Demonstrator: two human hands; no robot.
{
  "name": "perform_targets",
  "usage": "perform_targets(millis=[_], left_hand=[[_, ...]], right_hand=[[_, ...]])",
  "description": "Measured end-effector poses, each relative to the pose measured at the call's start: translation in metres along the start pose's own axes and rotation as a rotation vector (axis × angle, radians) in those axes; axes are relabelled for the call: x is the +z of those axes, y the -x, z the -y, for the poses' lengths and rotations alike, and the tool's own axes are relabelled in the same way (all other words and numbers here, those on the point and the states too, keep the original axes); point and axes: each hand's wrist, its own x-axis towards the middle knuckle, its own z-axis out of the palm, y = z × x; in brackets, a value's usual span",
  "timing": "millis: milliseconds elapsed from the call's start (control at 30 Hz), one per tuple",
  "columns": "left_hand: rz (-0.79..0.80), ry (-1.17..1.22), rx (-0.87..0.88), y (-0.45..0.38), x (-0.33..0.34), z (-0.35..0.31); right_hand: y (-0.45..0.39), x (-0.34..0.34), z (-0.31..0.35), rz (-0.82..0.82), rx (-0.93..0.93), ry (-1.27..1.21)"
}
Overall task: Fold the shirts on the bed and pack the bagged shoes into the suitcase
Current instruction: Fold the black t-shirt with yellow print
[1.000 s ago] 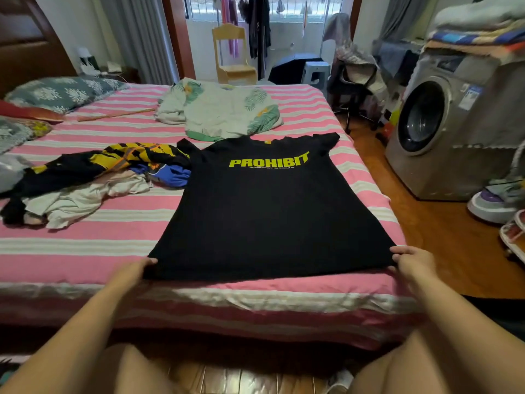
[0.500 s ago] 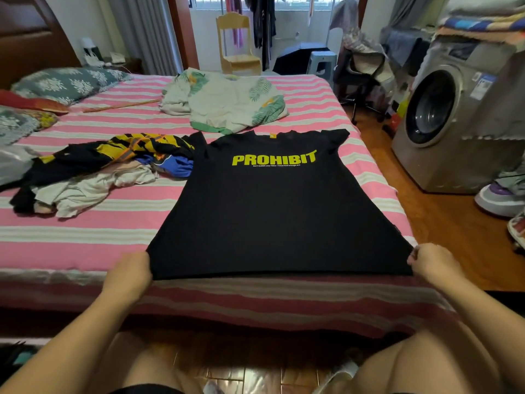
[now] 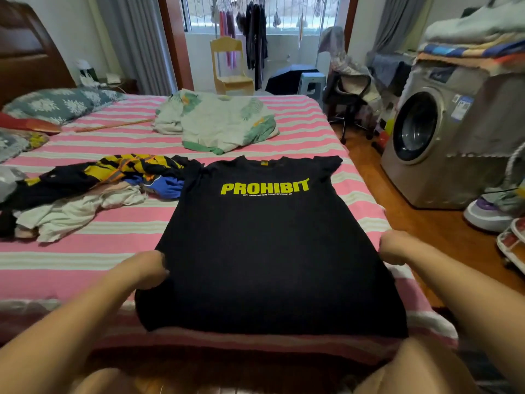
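A black T-shirt (image 3: 267, 251) printed with yellow "PROHIBIT" lies flat, face up, on the pink-striped bed (image 3: 85, 260), its hem hanging over the near edge towards you. Your left hand (image 3: 147, 268) has a closed grip on the shirt's left side seam and your right hand (image 3: 396, 247) has a closed grip on the right seam. A pile of unfolded clothes (image 3: 91, 189) lies to the left, touching the shirt's sleeve, and a leaf-print blanket (image 3: 218, 123) sits beyond the collar.

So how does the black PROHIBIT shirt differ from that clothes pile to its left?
The black shirt lies spread flat, print up; the clothes pile is crumpled and unfolded. The shirt is gripped at both side edges by the left hand and right hand; the pile lies untouched. Both rest on the striped bed.
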Motion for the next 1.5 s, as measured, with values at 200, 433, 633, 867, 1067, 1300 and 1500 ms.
perform_targets(millis=[200,433,633,867,1067,1300,1500], left_hand=[[-0.213,0.295,0.23,-0.057,-0.071,-0.113],[-0.325,0.243,0.452,-0.248,-0.053,-0.254],[-0.562,0.063,0.449,-0.359,-0.018,-0.303],[-0.596,0.11,0.467,-0.367,-0.013,-0.302],[-0.59,0.094,0.462,-0.368,-0.013,-0.303],[-0.598,0.07,0.451,-0.367,-0.014,-0.304],[-0.612,0.083,0.447,-0.366,-0.014,-0.305]], right_hand=[[-0.064,-0.086,0.018,-0.276,-0.144,-0.244],[-0.244,-0.101,0.083,-0.396,-0.103,-0.382],[-0.389,-0.135,0.134,-0.44,-0.02,-0.452],[-0.431,-0.14,0.158,-0.497,-0.116,-0.428],[-0.419,-0.163,0.135,-0.61,-0.377,-0.992],[-0.393,-0.21,0.114,0.004,-0.263,-1.208],[-0.386,-0.217,0.086,0.439,-0.286,-0.93]])
